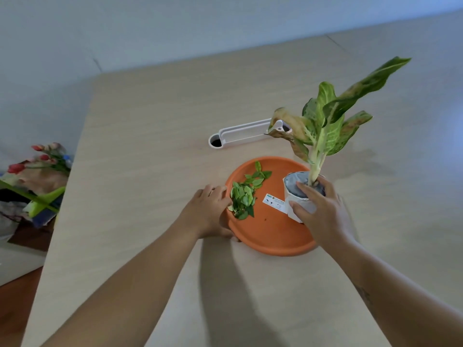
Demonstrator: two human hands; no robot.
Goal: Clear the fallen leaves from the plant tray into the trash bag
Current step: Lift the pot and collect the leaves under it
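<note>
Orange round tray (270,236) sits on the beige table (155,136), near the middle and toward the near edge. Loose green leaves (244,196) lie in a heap on the tray's left half, a few trailing toward its far rim; small dark specks on the bare floor of the tray beside them. White label (275,203) stuck on the tray floor between the leaves and the pot. White pot (298,196) stands on the tray's right side, tilted slightly, holding a plant (325,126) with broad green-and-cream leaves, some browned and curled. Right hand (323,214) is wrapped around the pot, thumb on its near wall, fingers over the rim by the stem. Left hand (210,211) rests at the tray's left rim, fingers spread and loosely curved, tips touching the leaf heap; whether the thumb grips the rim cannot be told. White slotted cable port (240,135) is set into the table beyond the tray. Off the table's left edge: artificial flowers (47,156) among mixed clutter.
</note>
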